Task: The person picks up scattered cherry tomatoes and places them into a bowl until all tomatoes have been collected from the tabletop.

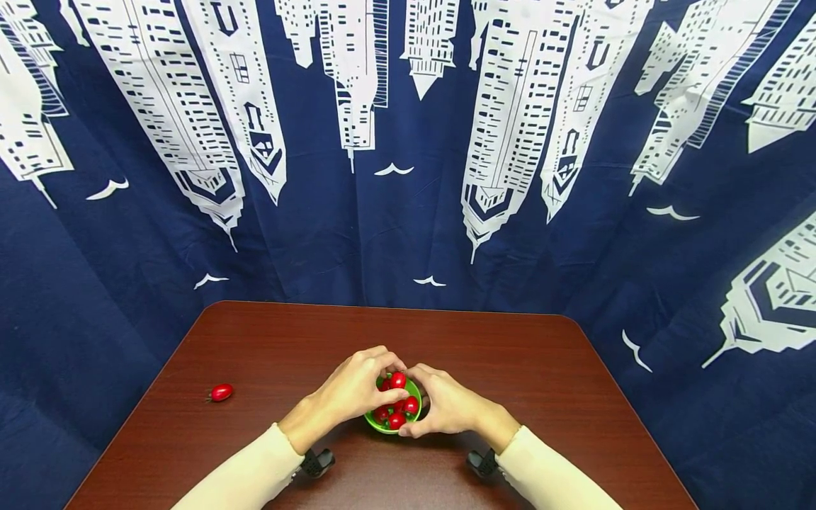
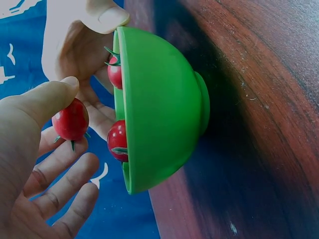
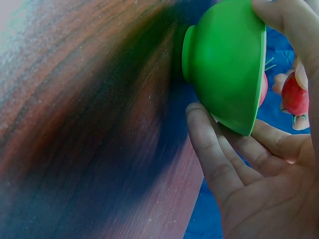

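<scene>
A small green bowl (image 1: 372,423) stands on the table with several red cherry tomatoes (image 1: 397,421) inside. Over its mouth, my left hand (image 1: 347,388) pinches one cherry tomato (image 2: 71,120) between thumb and forefinger, its green stem pointing down toward the other fingers. My right hand (image 1: 454,405) holds the bowl from the right side, thumb (image 3: 269,11) at the near rim and fingers curved round the far side. In the left wrist view two tomatoes show above the bowl's rim; the rest are hidden by its wall.
A lone cherry tomato (image 1: 221,392) with a stem lies on the left part of the reddish-brown wooden table (image 1: 510,347). Behind the table hangs a dark blue curtain (image 1: 357,234) printed with white buildings and birds.
</scene>
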Available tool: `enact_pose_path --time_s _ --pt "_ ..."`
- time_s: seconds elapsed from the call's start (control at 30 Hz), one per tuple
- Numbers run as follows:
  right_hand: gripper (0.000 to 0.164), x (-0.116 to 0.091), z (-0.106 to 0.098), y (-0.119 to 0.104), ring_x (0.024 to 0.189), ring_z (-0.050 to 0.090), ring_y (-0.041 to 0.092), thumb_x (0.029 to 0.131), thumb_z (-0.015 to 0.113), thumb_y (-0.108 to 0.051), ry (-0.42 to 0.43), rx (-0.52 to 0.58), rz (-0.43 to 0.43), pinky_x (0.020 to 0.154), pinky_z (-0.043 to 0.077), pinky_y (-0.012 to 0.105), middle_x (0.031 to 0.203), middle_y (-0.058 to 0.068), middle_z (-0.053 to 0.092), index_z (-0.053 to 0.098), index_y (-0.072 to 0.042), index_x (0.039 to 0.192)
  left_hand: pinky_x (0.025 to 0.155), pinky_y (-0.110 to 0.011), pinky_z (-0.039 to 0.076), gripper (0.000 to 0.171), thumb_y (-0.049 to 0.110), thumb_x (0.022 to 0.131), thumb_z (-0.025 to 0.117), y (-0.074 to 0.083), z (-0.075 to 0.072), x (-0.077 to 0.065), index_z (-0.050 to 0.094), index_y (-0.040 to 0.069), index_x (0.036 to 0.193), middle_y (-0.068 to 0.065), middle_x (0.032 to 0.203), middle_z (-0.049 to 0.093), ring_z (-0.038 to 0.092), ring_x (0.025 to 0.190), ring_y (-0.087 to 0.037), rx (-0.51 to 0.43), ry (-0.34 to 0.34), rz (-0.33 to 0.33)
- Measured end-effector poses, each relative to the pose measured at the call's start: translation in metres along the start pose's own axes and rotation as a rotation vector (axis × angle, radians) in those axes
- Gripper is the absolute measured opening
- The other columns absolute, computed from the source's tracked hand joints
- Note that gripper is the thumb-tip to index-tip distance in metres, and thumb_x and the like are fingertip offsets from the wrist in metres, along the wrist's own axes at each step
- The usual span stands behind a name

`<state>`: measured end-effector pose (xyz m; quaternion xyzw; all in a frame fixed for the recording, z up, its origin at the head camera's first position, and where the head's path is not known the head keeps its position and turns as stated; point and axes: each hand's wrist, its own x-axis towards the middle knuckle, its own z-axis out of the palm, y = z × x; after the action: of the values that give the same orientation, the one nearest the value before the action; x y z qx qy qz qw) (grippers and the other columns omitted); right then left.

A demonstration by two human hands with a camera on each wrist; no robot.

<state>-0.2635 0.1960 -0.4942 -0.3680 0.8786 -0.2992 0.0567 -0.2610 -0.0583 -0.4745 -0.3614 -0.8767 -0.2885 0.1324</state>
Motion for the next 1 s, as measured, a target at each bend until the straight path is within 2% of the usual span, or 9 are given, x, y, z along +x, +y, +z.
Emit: enact_pose_path --time_s 0.23,0.5,0.7,0.9,1.0 --pt "0.081 0.002 0.000 -0.001 0.110 0.075 0.002 0.086 0.104 -0.043 -0.009 0.021 0.004 0.097 0.067 0.022 0.131 -0.003 0.073 0.065 -0.011 0.150 0.088 -0.028 0.071 0.038 0.034 0.093 0.102 -0.001 -0.001 -0.001 0.084 0.015 0.122 0.002 0.108 0.080 0.082 0.094 -0.016 0.010 -0.004 -0.004" --pt "0.090 0.004 0.001 0.000 0.106 0.076 0.000 0.087 0.104 -0.036 -0.035 0.082 -0.002 0.092 0.067 0.019 0.150 0.010 0.071 0.059 -0.005 0.160 0.100 -0.040 0.070 0.061 0.042 0.091 0.103 -0.002 -0.002 -0.003 0.081 0.015 0.141 0.000 0.125 0.081 0.082 0.110 -0.019 0.052 -0.010 -0.016" --pt "0.091 0.004 0.001 0.000 0.101 0.077 -0.001 0.087 0.104 -0.037 -0.034 0.085 0.003 0.090 0.067 0.019 0.144 0.008 0.072 0.060 -0.005 0.160 0.103 -0.043 0.069 0.061 0.047 0.091 0.102 -0.003 -0.005 -0.006 0.081 0.019 0.142 0.002 0.129 0.081 0.082 0.115 -0.021 0.073 -0.009 -0.038" --pt "0.094 0.002 0.002 0.002 0.102 0.076 -0.003 0.087 0.103 -0.042 -0.031 0.077 0.013 0.091 0.066 0.018 0.141 0.006 0.072 0.059 -0.004 0.161 0.101 -0.046 0.069 0.060 0.046 0.091 0.101 -0.006 -0.008 -0.010 0.082 0.016 0.139 -0.002 0.128 0.082 0.082 0.113 -0.022 0.097 -0.001 -0.012" --pt "0.095 0.001 0.002 0.002 0.101 0.077 -0.003 0.087 0.103 -0.042 -0.033 0.089 0.018 0.092 0.066 0.018 0.141 0.007 0.072 0.058 -0.002 0.161 0.101 -0.048 0.069 0.061 0.048 0.092 0.100 -0.008 -0.011 -0.014 0.081 0.016 0.140 -0.003 0.130 0.082 0.083 0.113 -0.024 0.092 -0.011 -0.039"
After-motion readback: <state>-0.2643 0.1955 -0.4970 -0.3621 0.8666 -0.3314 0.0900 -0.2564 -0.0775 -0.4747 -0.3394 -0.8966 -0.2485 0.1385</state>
